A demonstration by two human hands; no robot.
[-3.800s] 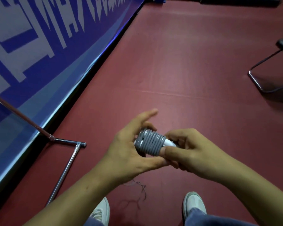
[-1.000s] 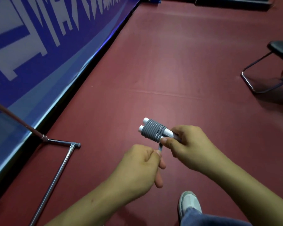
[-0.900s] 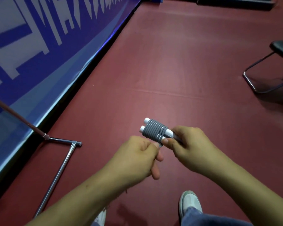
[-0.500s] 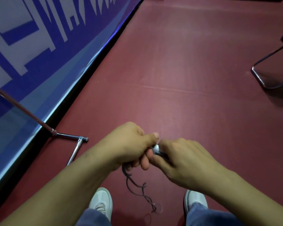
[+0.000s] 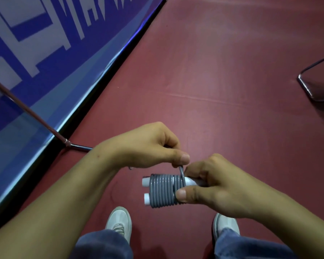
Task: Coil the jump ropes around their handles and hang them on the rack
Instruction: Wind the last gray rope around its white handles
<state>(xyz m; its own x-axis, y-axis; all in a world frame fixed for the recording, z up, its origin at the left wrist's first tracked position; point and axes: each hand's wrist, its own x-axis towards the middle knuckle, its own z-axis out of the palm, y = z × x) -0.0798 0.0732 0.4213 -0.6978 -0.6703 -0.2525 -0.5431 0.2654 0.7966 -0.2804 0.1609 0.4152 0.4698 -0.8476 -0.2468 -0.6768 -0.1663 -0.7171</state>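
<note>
A: What's the person wearing on the lower half?
B: Wearing blue denim jeans. Left leg (image 5: pixel 103 243) and right leg (image 5: pixel 247 247) are both showing, cloth creasing softly above the shoes.
A: Footwear?
B: Wearing pale low sneakers. Left shoe (image 5: pixel 119 220) is showing a white toe and white laces. Right shoe (image 5: pixel 226 224) is showing a white toe with a darker grey band running round its rim.
A: Arms?
B: Left forearm (image 5: pixel 64 193) and right forearm (image 5: pixel 288 212) are showing bare all the way to the frame edges.
A: Hands?
B: Left hand (image 5: pixel 148 144) and right hand (image 5: pixel 219 186) are showing bare too. Both thumbnails are looking short and trimmed.
</note>
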